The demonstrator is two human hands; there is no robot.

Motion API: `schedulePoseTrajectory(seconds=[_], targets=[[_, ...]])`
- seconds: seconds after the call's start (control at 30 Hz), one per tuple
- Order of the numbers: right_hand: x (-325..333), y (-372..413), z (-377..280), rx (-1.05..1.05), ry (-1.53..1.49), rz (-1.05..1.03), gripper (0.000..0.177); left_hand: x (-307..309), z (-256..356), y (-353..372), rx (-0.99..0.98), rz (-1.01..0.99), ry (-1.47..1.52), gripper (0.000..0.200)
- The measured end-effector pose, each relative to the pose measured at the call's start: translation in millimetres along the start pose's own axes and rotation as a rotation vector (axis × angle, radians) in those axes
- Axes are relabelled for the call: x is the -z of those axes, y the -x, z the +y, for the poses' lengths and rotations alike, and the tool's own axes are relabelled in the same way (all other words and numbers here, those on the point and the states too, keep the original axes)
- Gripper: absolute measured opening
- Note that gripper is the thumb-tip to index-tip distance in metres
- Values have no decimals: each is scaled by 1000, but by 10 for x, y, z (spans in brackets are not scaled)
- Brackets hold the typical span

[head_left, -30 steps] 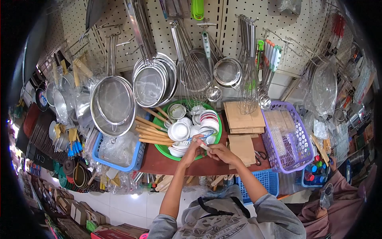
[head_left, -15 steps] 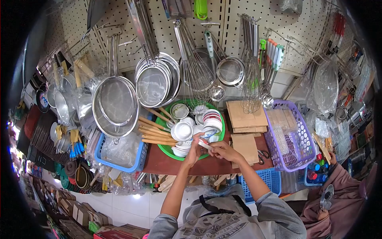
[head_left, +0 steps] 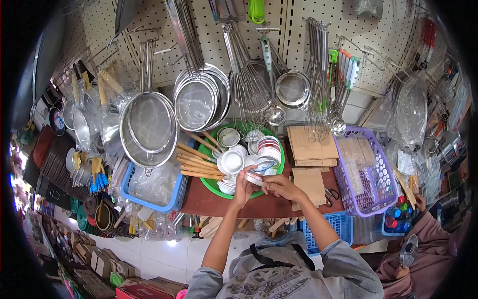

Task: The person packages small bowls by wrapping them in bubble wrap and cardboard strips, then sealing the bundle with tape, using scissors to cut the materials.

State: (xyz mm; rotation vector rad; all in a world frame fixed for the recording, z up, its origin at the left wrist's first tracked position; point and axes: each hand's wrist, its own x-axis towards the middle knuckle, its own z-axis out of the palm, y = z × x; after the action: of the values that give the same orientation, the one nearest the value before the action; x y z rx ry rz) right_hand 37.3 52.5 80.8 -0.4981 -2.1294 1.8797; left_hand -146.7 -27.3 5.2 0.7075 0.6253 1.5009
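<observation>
- Over the front edge of the green basin, a small round dish sits between the person's two hands, just above the table.
- Left hand is curled around the dish's left side, fingers pinching its rim.
- Right hand pinches the right side of the same dish, so the two hands nearly touch around it.
- Just behind the hands, the basin is packed with stacked white bowls, and wooden handles poke out of it to the left.
- Brown paper bags lie on the reddish-brown table to the right of the basin, with scissors at their near corner and a purple basket beyond.
- A blue basket of plastic-wrapped goods stands left of the basin.
- On the pegboard wall hang wire strainers, whisks and ladles.
- Low at the right edge, another person's mauve sleeve shows.
</observation>
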Motion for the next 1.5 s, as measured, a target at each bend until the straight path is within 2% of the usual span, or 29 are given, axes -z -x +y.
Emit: schedulePoseTrajectory(seconds=[0.03,0.13,0.23,0.33,0.47,0.57,0.67,0.77,0.87,0.97,1.07,1.17,1.47,1.5], targets=[[-14,-7,23,4,20,14,19,16,-1,13,18,-20,21,56],[-31,-45,102,15,68,48,21,-32,-86,23,-110,27,-150,63],[-21,-30,112,9,57,60,22,-31,-103,0,-96,54,-229,64],[20,5,91,-11,-8,36,23,-26,-97,-30,-82,100,-180,60],[27,26,-20,9,-11,-13,22,34,-19,-22,37,-44,13,66],[51,10,49,-11,72,-8,22,-143,3,18,-41,26,-128,69],[110,-17,111,-29,80,-15,22,-200,-22,4,-59,58,-247,63],[132,-8,-36,-41,31,-45,22,-157,-41,-8,-74,124,-218,62],[151,-34,-38,-36,-4,-89,21,88,-36,-36,31,-69,-60,69],[215,-87,61,-13,58,-117,20,-30,-63,-19,-33,52,-23,60],[221,-80,57,-27,105,-111,20,-295,-33,13,-118,144,-351,63],[256,-91,115,-16,70,-125,20,-234,-74,-17,-151,176,-364,68],[259,-117,-1,70,60,-210,22,-87,-43,-11,-85,132,-83,78],[248,-125,-5,79,72,-205,22,-112,-56,2,-123,166,-126,79]])
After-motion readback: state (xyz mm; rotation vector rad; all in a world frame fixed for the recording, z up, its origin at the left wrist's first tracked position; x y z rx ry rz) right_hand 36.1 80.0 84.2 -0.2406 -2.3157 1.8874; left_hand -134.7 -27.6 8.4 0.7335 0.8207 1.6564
